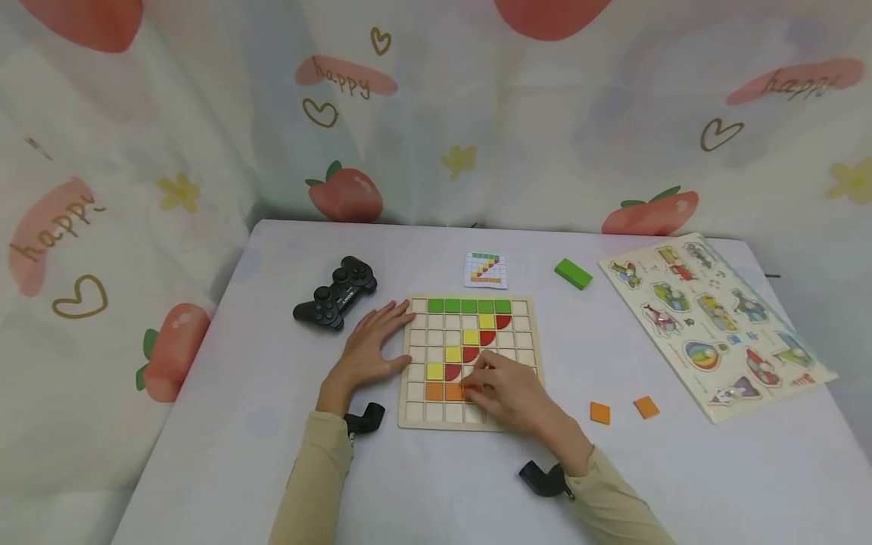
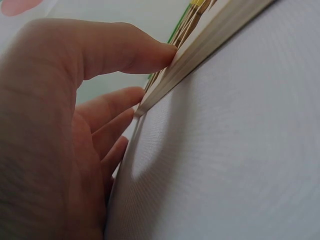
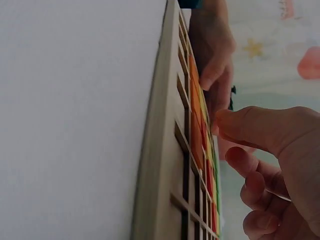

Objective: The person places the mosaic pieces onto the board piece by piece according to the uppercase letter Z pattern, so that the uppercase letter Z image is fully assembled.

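Observation:
A square wooden grid board (image 1: 471, 426) lies on the table with coloured tiles in its cells. My left hand (image 1: 368, 350) rests at its left edge, fingers spread; the left wrist view shows the thumb (image 2: 145, 54) touching the board's side. My right hand (image 1: 507, 387) is over the lower rows, its bent thumb and fingers at the third orange tile (image 1: 471, 392) of a row. In the right wrist view the orange tiles (image 3: 196, 132) appear to lie in their cells. Whether the right fingertips pinch that tile is hidden. Yellow squares (image 1: 453, 354) and red quarter-circles (image 1: 471, 354) run diagonally above.
Two orange tiles (image 1: 600, 412) lie right of the board. Behind it are a pattern card (image 1: 486, 271) and a green block (image 1: 573, 274). A black game controller (image 1: 336, 294) lies at left, a picture puzzle board (image 1: 681, 356) at right.

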`<state>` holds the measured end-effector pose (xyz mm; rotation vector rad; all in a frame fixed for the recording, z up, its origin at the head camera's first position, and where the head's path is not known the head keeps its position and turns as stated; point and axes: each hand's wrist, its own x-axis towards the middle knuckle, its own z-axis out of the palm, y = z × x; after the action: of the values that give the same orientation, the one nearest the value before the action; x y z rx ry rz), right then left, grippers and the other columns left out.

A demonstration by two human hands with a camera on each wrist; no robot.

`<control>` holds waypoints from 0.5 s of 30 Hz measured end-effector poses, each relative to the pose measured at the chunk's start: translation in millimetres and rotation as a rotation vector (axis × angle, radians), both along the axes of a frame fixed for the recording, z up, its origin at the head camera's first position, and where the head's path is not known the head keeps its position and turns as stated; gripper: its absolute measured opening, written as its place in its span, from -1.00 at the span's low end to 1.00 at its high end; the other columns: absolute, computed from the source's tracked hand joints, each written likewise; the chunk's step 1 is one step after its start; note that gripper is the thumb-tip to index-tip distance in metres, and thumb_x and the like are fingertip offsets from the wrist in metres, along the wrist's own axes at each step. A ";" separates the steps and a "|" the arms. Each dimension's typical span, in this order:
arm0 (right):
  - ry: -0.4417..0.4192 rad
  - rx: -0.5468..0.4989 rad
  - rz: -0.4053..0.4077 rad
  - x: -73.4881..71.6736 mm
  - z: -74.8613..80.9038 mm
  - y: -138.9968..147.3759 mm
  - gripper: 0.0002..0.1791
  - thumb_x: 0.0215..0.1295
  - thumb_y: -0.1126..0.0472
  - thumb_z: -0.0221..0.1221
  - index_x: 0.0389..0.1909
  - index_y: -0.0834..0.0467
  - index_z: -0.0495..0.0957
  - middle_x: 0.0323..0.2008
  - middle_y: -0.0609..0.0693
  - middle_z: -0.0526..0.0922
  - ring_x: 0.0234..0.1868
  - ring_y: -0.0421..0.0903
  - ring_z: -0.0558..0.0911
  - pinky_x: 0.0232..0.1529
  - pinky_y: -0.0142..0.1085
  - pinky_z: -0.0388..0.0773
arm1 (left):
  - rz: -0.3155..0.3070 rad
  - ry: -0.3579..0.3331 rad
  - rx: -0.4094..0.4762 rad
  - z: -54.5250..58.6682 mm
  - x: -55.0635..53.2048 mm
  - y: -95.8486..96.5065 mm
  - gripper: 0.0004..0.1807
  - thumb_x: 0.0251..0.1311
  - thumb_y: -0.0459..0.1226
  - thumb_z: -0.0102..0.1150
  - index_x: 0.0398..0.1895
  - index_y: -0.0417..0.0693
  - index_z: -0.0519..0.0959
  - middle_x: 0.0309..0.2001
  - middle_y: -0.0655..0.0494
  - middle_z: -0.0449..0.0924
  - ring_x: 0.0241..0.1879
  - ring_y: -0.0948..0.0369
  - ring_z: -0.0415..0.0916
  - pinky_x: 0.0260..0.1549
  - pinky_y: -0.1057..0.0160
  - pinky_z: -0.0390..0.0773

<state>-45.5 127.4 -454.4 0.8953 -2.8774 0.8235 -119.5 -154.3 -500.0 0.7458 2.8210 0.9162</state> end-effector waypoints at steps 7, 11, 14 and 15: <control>0.004 0.027 -0.199 12.0 10.4 70.0 -0.78 0.04 0.25 0.45 -0.24 0.13 0.75 -0.33 -0.12 0.54 -0.43 -0.25 0.45 -0.52 -0.43 0.42 | -0.008 0.001 -0.010 1.0 -0.3 1.2 -0.17 0.03 -0.03 0.25 0.46 0.05 0.32 0.53 0.17 0.07 0.53 0.11 -0.09 0.49 0.04 -0.13; -0.024 0.107 -0.326 25.0 16.0 120.4 -0.72 0.01 0.25 0.46 -0.19 0.15 0.73 -0.28 -0.07 0.56 -0.41 -0.20 0.47 -0.55 -0.39 0.39 | -0.011 0.001 -0.011 1.5 -0.1 1.2 -0.17 0.04 -0.03 0.25 0.45 0.04 0.32 0.53 0.15 0.07 0.53 0.10 -0.10 0.49 0.02 -0.13; -0.113 0.164 -0.405 34.4 19.6 150.8 -0.66 0.03 0.20 0.45 -0.13 0.18 0.71 -0.24 -0.01 0.57 -0.38 -0.14 0.49 -0.50 -0.35 0.42 | -0.003 -0.006 -0.016 1.8 0.4 0.5 -0.17 0.03 -0.03 0.24 0.46 0.05 0.31 0.54 0.17 0.06 0.54 0.12 -0.11 0.49 0.05 -0.15; -0.149 0.180 -0.424 37.0 20.4 158.9 -0.64 0.04 0.18 0.44 -0.11 0.19 0.70 -0.23 0.01 0.58 -0.36 -0.10 0.50 -0.48 -0.33 0.43 | -0.001 -0.004 -0.015 1.8 0.6 0.1 -0.17 0.02 -0.04 0.25 0.45 0.04 0.32 0.54 0.16 0.07 0.54 0.12 -0.11 0.49 0.04 -0.15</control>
<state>-8.5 286.3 -434.0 0.2114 -3.1335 0.6180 -118.9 -154.2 -498.2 0.7424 2.8204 0.8946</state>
